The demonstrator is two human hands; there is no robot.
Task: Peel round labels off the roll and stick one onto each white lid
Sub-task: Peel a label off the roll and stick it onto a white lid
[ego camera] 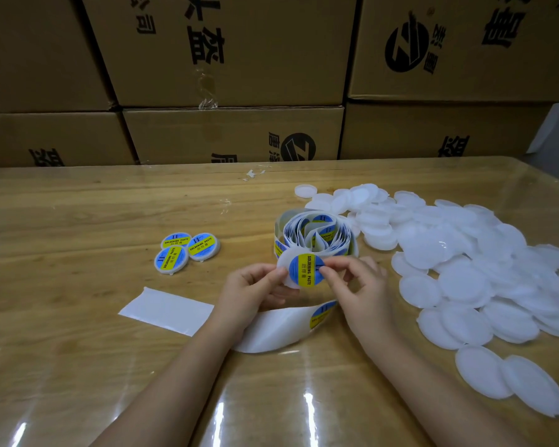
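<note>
Both forearms (175, 382) reach in from the near edge, over the glossy wooden table (78, 204), and the hands meet above it. The left hand (255, 291) pinches a white lid (283, 262) by its left rim, thumb on top and fingers curled beneath. A blue and yellow round label (304, 270) reading "SOLDERING PASTE" lies on the lid's face. The right hand (355, 285) pinches the label's right edge between thumb and forefinger, the other fingers curled.

Just beyond the grip stands the loosely wound label roll (317, 233), partly hidden by the lid. Its white backing strip (265, 330) loops under both wrists and runs out flat to the left of the grip; one more label (323, 314) sits on it beneath the right hand. Farther left and beyond lie three labelled lids (188, 251), touching one another. Right of the grip spreads a heap of plain white lids (465, 269), overlapping, from near the roll to the table's right edge. Stacked cardboard cartons (233, 137) wall off the far side, closed, their contents hidden.
</note>
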